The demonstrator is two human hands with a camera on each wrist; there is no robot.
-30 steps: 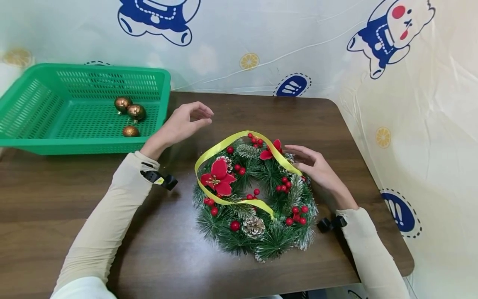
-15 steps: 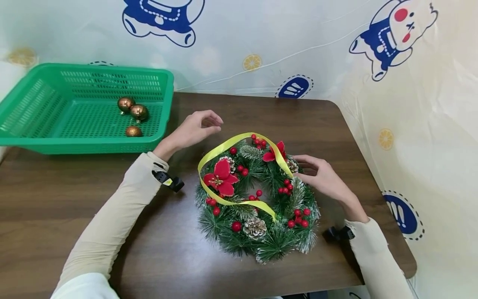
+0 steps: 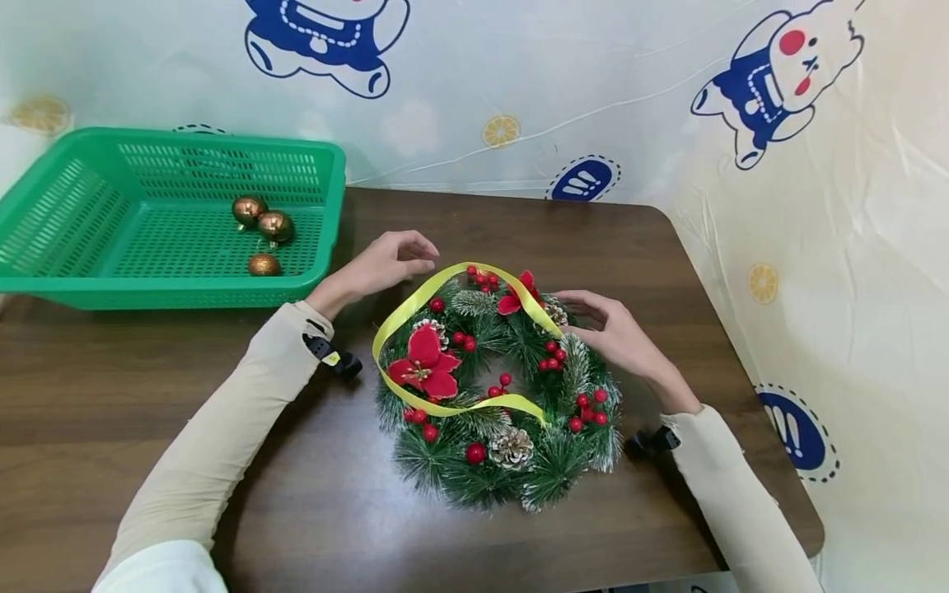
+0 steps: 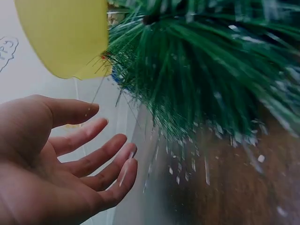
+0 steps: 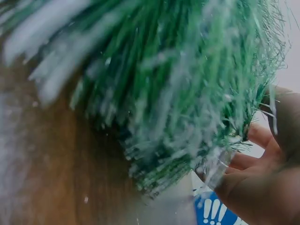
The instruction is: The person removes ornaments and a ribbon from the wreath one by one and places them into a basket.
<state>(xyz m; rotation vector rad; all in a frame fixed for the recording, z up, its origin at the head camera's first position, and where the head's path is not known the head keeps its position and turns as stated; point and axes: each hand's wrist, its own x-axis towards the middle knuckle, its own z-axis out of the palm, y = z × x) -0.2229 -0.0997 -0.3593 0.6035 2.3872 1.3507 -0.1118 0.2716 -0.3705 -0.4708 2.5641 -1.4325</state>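
From the head view we see a Christmas wreath (image 3: pixel 497 387) lying flat on the dark wooden desk (image 3: pixel 148 395), with a yellow ribbon (image 3: pixel 437 288) looped loosely over its upper half. The left hand (image 3: pixel 381 263) hovers just beside the wreath's far left edge, its fingers (image 3: pixel 415 247) loosely curved and holding nothing. The right hand (image 3: pixel 615 333) rests at the wreath's right side, fingers (image 3: pixel 582 301) lightly bent against the greenery near the ribbon (whether they pinch the ribbon we cannot tell). A green basket (image 3: pixel 67 206) sits at the far left with three copper baubles (image 3: pixel 259 226) inside.

The left wrist view shows the left hand (image 4: pixel 56 164) palm up, fingers (image 4: pixel 103 159) relaxed and spread, just below the ribbon (image 4: pixel 65 37) and needles (image 4: pixel 201 70), touching neither.

The right wrist view, blurred, shows fingers (image 5: pixel 255 164) partly curled against the wreath's frosted needles (image 5: pixel 187 93).
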